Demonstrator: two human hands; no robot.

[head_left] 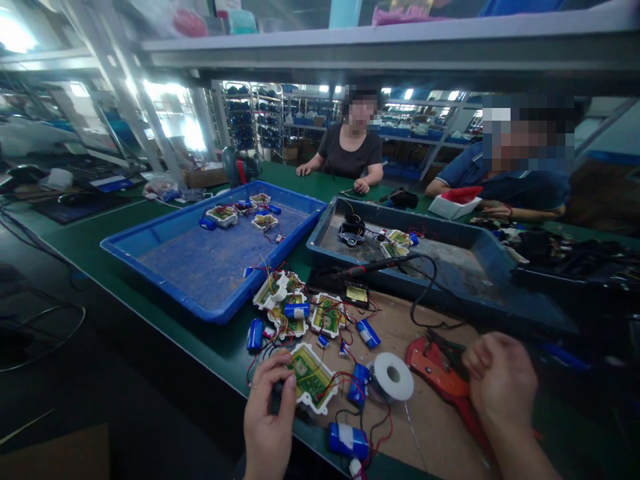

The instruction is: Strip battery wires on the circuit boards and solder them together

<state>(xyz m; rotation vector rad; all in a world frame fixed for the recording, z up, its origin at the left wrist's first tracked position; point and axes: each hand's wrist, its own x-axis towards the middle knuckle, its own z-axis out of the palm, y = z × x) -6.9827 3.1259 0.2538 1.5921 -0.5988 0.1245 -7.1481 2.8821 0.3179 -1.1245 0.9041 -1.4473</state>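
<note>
My left hand point(273, 407), thumb and fingers pinched together, holds the left edge of a green circuit board in a white plastic housing point(313, 380). Red and black wires run from this board towards blue-wrapped batteries point(359, 385) at its right. A white spool of solder wire point(393, 377) stands beside them, a strand trailing forward. My right hand point(500, 380) is closed, its fingers curled; what they hold, if anything, is hidden. Just left of it lies an orange-red hand tool, apparently a wire stripper point(440, 377). Another blue battery point(349, 440) lies nearest me.
More housed boards point(329, 315) are heaped behind. A soldering iron point(367, 265) rests by a small sponge holder point(357, 293), its cable looping right. Beyond stand a blue tray point(215, 303) and a grey tray point(480, 293) with parts. Two people point(353, 150) sit across the bench.
</note>
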